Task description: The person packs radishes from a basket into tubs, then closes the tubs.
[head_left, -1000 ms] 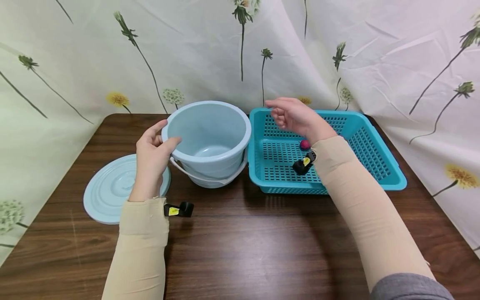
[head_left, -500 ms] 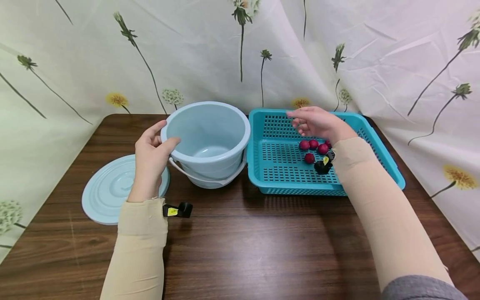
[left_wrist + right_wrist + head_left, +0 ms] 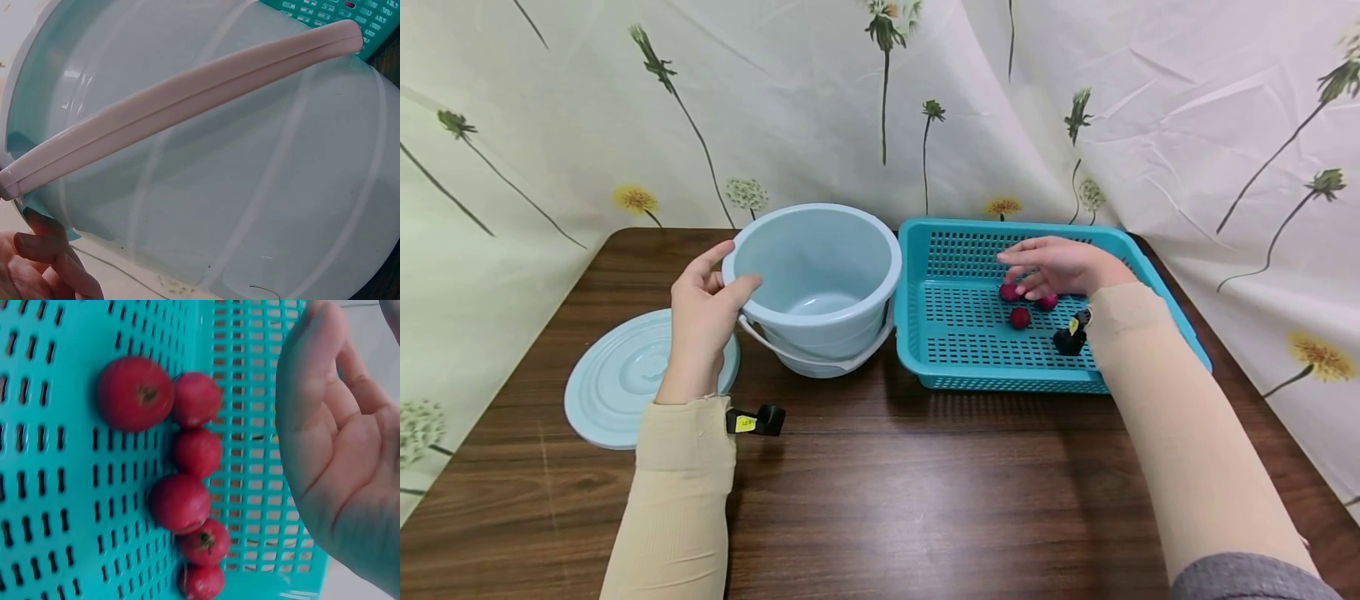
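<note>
A light blue bucket stands upright on the table, its pale handle hanging down at the front. My left hand grips the left side of its rim, thumb over the inside and fingers outside. To the right is a turquoise slotted basket with several small round red fruits on its floor. In the right wrist view the fruits lie mostly in a row along the basket wall. Over the basket hovers my right hand, fingers loosely bent and holding nothing; it partly hides the fruits in the head view.
A round light blue lid lies flat on the table left of the bucket, partly behind the left wrist. The dark wooden table extends in front. A white curtain printed with dandelions hangs close behind bucket and basket.
My right hand has moved right and down, from near the bucket's side to lower over the basket, uncovering several red fruits along the way. The left hand and bucket have stayed put.
</note>
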Demonstrator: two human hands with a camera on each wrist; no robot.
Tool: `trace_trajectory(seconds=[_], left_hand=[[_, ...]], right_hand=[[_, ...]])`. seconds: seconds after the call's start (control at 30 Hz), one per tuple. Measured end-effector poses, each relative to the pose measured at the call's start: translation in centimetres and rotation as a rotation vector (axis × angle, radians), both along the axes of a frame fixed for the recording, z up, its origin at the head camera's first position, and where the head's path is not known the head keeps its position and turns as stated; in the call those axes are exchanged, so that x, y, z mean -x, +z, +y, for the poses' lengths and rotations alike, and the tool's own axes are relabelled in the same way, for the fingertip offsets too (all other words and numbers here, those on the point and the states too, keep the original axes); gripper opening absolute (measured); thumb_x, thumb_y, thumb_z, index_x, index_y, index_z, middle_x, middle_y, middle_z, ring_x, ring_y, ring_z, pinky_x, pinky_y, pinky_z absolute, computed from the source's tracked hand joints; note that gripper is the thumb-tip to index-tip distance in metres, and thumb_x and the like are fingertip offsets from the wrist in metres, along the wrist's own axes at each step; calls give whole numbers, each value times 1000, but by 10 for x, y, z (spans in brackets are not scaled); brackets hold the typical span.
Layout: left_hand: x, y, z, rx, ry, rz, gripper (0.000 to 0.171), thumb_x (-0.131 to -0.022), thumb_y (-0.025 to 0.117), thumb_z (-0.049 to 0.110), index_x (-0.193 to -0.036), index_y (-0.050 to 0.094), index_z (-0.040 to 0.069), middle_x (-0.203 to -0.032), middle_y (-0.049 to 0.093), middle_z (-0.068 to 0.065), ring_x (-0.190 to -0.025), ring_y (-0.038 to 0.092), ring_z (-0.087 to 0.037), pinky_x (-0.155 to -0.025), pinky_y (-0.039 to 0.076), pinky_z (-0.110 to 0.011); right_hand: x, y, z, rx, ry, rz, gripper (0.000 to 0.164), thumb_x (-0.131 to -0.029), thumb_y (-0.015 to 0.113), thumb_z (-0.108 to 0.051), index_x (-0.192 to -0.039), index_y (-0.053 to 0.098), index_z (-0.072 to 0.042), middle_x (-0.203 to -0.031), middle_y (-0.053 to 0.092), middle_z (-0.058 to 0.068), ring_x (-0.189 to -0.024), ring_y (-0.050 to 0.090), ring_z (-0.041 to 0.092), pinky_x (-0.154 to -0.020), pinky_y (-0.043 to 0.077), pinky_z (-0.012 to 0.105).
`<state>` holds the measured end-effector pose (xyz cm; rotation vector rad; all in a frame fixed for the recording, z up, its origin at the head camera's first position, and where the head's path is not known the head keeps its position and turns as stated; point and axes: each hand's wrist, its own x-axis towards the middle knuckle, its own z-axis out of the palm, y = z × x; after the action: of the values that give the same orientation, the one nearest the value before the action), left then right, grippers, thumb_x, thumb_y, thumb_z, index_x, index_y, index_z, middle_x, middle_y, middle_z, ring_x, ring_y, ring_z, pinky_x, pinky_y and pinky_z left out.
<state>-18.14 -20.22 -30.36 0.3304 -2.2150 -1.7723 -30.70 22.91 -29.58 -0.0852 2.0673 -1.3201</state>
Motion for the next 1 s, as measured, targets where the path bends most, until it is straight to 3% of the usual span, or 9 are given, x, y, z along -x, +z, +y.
trace_trajectory(seconds=[0.4, 0.67, 1.0], left_hand=[[0, 0, 0, -5, -1, -9, 59, -90, 66, 16, -146, 50, 19, -72, 59, 11, -66, 50, -7, -60, 42, -20], [0, 1, 1, -4, -1, -11, 59, -90, 66, 16, -146, 50, 19, -72, 59, 11, -66, 50, -7, -59, 42, -19], [0, 1, 1, -3, 4, -15, 58, -90, 66, 16, -145, 50, 19, -74, 60, 10, -68, 51, -7, -60, 44, -20]], right_hand=[[1, -10, 19, -57, 19, -43, 61, -102, 54, -36, -149, 31, -6, -116, 65, 4, -90, 69, 17, -86, 57, 34], [1, -15, 27, -24, 23, -161, 48, -103, 52, -29, -144, 36, -7, -101, 71, 5, -88, 72, 19, -88, 58, 38], [2, -20, 27, -79, 48, -207, 44, -100, 58, -30, -137, 44, -10, -98, 72, 6, -83, 72, 17, -85, 58, 38]])
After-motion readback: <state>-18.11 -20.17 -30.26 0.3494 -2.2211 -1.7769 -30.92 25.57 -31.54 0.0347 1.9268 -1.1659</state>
